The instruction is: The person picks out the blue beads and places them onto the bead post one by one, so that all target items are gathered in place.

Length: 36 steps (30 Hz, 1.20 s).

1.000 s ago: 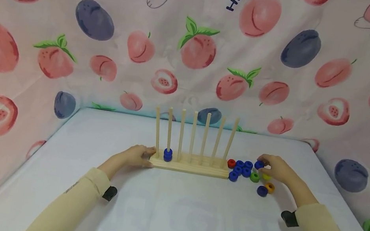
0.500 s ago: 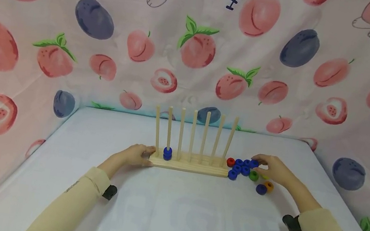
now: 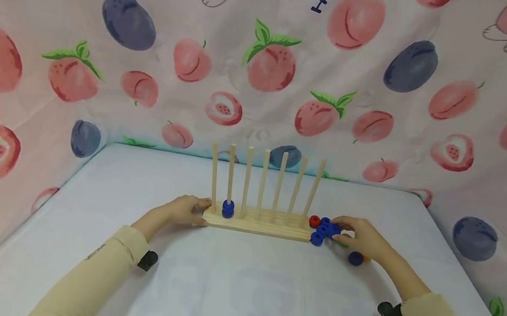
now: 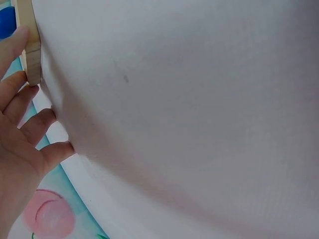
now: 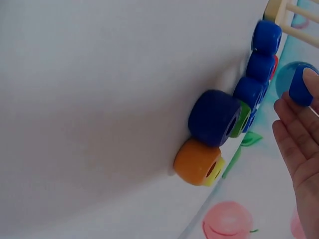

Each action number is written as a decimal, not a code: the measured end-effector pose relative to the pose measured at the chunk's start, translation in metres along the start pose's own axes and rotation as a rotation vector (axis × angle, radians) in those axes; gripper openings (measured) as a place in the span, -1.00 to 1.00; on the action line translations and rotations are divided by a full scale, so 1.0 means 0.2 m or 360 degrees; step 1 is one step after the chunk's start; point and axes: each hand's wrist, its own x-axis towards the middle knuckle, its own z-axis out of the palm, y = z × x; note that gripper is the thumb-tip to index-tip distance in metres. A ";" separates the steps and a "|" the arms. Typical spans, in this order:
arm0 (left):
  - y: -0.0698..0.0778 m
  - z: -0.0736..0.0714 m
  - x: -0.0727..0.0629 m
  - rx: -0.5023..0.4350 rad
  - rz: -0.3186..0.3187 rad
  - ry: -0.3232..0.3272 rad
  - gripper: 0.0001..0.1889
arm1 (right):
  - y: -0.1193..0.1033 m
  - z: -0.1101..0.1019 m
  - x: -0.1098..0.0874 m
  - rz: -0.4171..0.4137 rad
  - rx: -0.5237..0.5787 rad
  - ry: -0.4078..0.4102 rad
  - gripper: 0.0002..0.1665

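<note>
A person's right hand (image 3: pixel 364 239) is pinching a blue bead (image 5: pixel 300 87) and has just been shifting left across the loose beads (image 3: pixel 356 258), bringing it closer to the right end of the wooden peg rack (image 3: pixel 256 228); threading it is seemingly still pending. The left hand (image 3: pixel 184 210) is gripping the rack's left end. Two stacked blue beads (image 3: pixel 228 209) are sitting near that end. A white table (image 3: pixel 234 286) is stretching underneath; fruit-printed cloth (image 3: pixel 264 118) is hanging at the far side.

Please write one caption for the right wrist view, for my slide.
A right hand pinches a blue bead, while an orange bead and a dark blue bead sit in the foreground.
</note>
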 end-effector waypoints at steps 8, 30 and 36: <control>0.00 0.00 0.00 -0.0035 -0.0012 -0.0008 -0.34 | -0.06 0.05 0.01 -0.0043 0.0059 0.0037 -0.60; 0.00 -0.01 0.00 -0.0025 -0.0020 0.0015 -0.33 | -0.31 0.16 0.08 -0.0179 0.0172 0.0287 -0.57; 0.00 0.00 0.00 -0.0020 -0.0003 0.0010 -0.33 | -0.37 0.19 0.10 -0.0218 0.0173 0.0345 -0.58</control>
